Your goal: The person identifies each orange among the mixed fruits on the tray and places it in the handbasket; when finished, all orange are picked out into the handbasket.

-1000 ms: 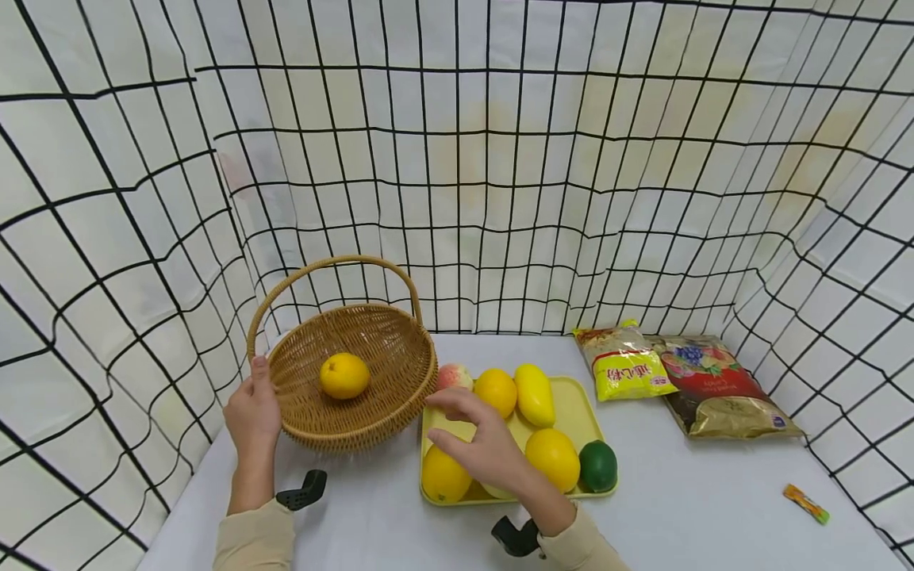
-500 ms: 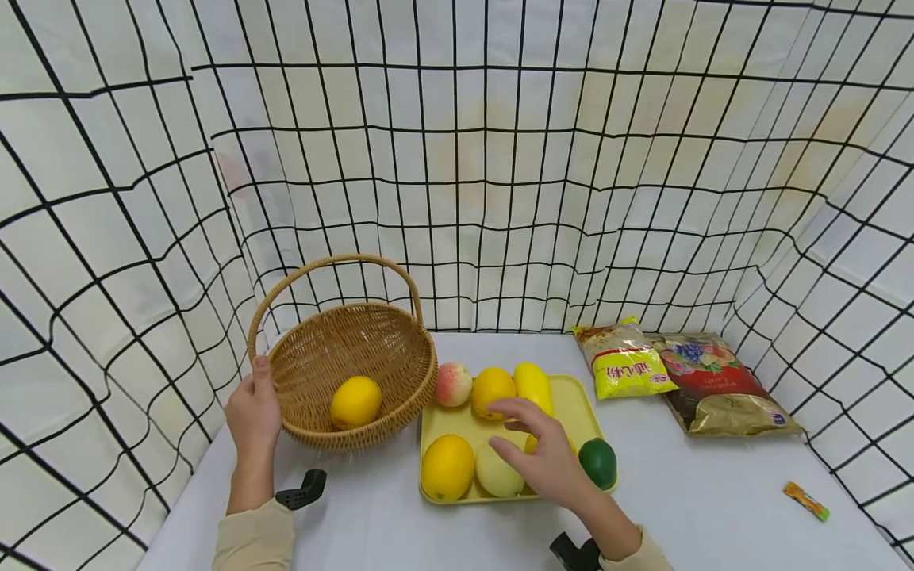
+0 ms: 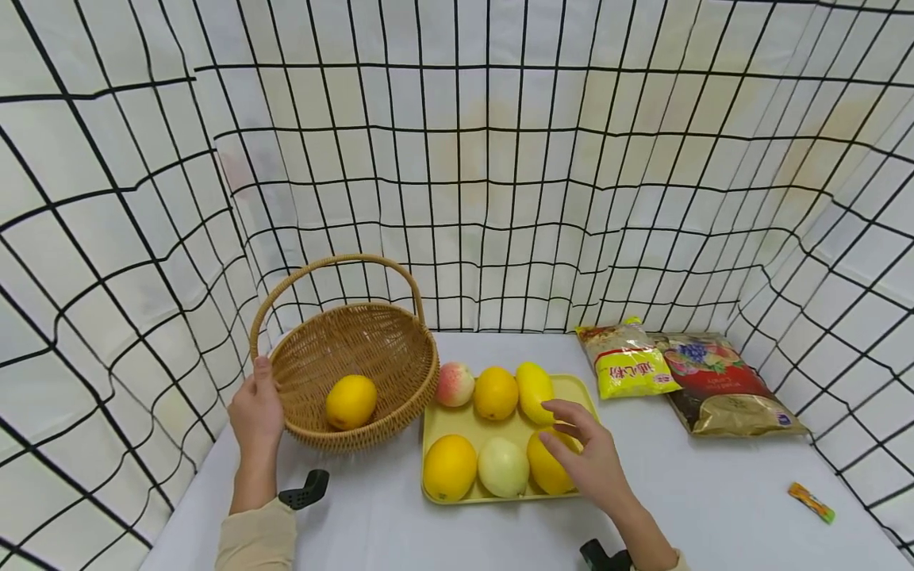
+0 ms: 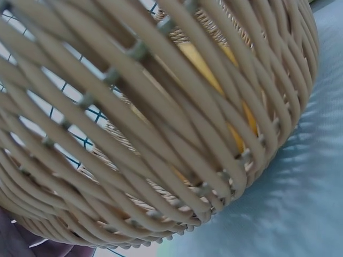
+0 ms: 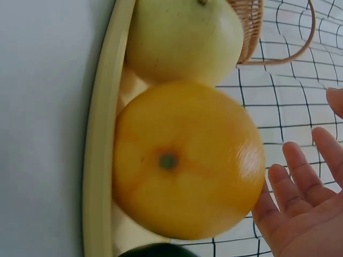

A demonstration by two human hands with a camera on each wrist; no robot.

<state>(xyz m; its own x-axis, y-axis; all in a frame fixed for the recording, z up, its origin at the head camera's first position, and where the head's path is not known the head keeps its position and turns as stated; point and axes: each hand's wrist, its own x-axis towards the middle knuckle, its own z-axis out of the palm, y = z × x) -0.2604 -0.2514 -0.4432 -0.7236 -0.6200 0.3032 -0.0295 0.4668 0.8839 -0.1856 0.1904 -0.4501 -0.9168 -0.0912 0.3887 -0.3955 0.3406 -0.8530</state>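
The left hand is gripping a wicker basket; the right hand is hovering at an orange.
In the head view, the left fingers are clamping the woven edge; the tilted basket is holding a smooth yellow fruit. The right fingers are curving apart; the round orange is sitting on a tray by a pale fruit. In the left wrist view, wicker strands are crossing, yellow showing through gaps. In the right wrist view, the glossy orange is showing a green stem mark; whether the spread fingers are touching it is unclear.
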